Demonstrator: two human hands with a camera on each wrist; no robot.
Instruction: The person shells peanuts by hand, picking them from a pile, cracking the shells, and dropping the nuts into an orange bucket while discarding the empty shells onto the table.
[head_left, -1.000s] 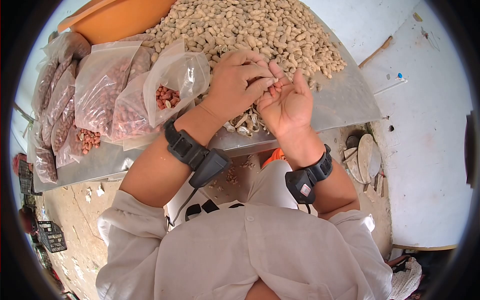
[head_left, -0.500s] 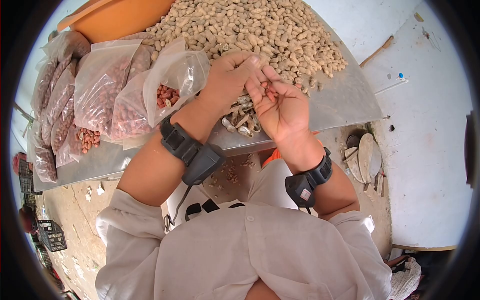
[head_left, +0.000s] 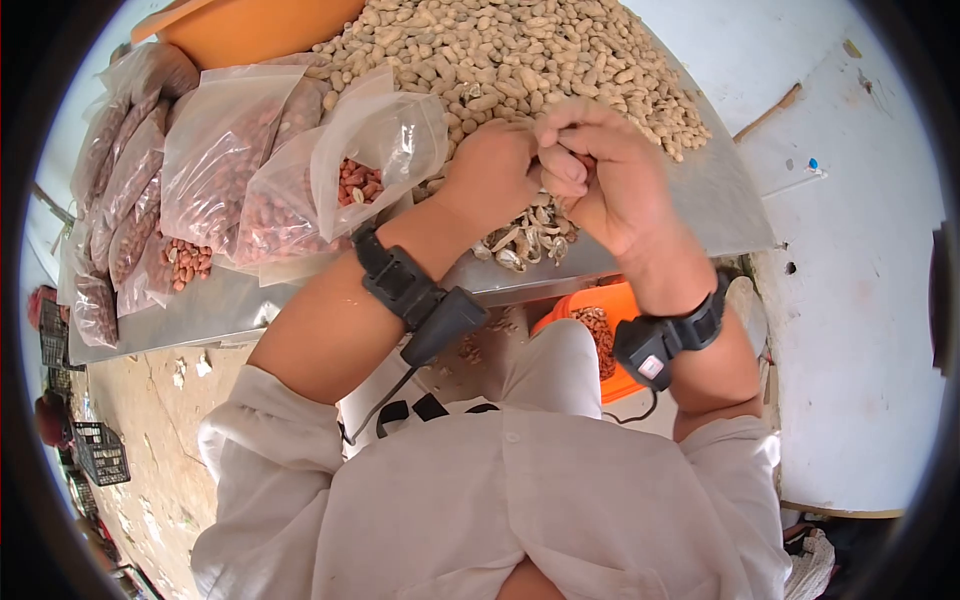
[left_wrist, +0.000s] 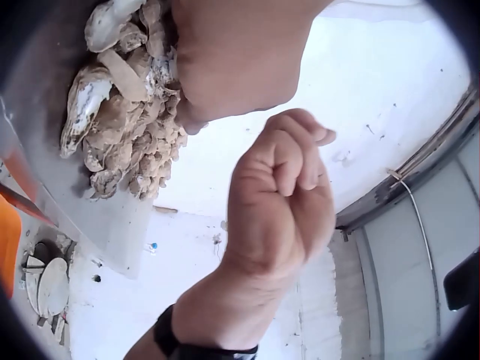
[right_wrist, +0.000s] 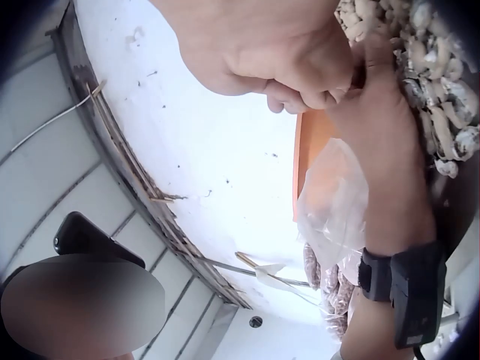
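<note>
Head view: shows the left hand (head_left: pixel 495 165) and the right hand (head_left: pixel 612 175) pressed together above the near edge of the metal surface (head_left: pixel 705 205). Finds the right hand clenched into a fist, whatever lies inside hidden. Finds the left hand's fingers curled, tips against that fist; cannot tell whether anything is pinched between them. Places a small pile of empty peanut shells (head_left: pixel 528 240) directly beneath both hands, at the near edge of the surface. Sets the big heap of unshelled peanuts (head_left: pixel 520 50) just behind the hands. Puts an open plastic bag (head_left: pixel 385 140) with a few red kernels just left of the left hand, sealed bags of kernels (head_left: pixel 215 165) further left, and an orange basin (head_left: pixel 250 22) at the far left corner. Reveals an orange tub (head_left: pixel 600 330) holding kernels below the surface, beside the knee. Shows black wrist cameras (head_left: pixel 400 285) strapped on both forearms.

Left wrist view: looks up at the right fist, fingers folded tight, nothing visible inside. Catches the shell pile at upper left, lying at the edge of the surface just beside the heel of the left hand.

Right wrist view: shows the left fingertips touching the right hand's curled fingers. Frames unshelled peanuts at upper right, with the plastic bag and the orange basin's rim behind the left forearm.
</note>
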